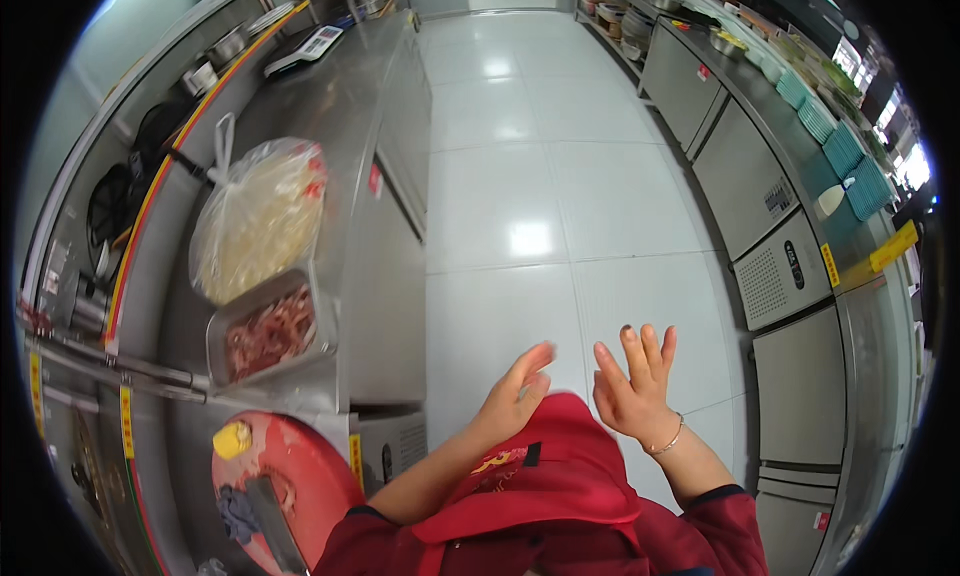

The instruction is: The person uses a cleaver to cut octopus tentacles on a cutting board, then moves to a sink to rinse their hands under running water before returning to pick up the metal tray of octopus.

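Observation:
In front of my red apron [555,471], both hands hang in the air above the tiled floor. My left hand [516,397] is empty, its thumb and fingers apart and slightly blurred. My right hand [636,393] holds nothing either; its fingers are spread and a thin bracelet circles the wrist. Left of me, a round red cutting board [319,456] carries a cleaver [276,523], a dark blue cloth [238,512] and a yellow lump [232,441] I cannot identify. Beyond it stands a metal tray [217,343] of sliced raw meat [274,332].
A tied plastic bag [262,223] of pale food lies behind the tray on the steel counter [330,88]. Farther along is a digital scale [307,50]. To the right, steel cabinets [799,381] bear stacked turquoise plates [866,189]. A tiled aisle [495,193] runs between the counters.

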Available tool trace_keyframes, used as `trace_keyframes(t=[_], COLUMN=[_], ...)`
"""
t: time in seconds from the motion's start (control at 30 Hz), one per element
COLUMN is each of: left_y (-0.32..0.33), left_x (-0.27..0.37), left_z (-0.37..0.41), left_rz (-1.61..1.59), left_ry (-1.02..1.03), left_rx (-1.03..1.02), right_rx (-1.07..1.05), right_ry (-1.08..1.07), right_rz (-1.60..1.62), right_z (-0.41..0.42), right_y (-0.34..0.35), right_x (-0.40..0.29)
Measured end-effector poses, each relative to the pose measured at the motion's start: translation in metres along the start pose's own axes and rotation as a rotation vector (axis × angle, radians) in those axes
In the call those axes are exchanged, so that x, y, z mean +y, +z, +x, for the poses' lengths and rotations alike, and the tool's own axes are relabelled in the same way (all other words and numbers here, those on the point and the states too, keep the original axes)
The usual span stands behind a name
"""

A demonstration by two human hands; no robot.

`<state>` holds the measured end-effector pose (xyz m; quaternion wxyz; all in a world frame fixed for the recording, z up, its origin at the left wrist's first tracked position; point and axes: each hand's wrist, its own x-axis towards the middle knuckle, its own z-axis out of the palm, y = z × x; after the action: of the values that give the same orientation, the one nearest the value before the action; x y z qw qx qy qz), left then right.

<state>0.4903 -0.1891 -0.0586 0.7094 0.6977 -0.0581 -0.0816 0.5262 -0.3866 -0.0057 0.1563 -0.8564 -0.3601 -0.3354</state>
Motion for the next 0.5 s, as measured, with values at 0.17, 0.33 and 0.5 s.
trace_keyframes(t=[0.17, 0.33, 0.5], left_y=[0.009, 0.002, -0.039], left_x=[0.108, 0.102, 0.102], left_z=[0.130, 0.238, 0.371], left_rz=[0.006, 0.103, 0.142], left_ry=[0.457, 0.443, 0.569], left_rx=[-0.226, -0.124, -0.133], right_rx=[0.191, 0.203, 0.256], right_ry=[-0.168, -0.148, -0.135], right_rz=[-0.147, -0.206, -0.193], right_z=[0.056, 0.094, 0.157], right_y=[0.033, 0.112, 0.196], right_x=[0.080, 0.161, 0.253])
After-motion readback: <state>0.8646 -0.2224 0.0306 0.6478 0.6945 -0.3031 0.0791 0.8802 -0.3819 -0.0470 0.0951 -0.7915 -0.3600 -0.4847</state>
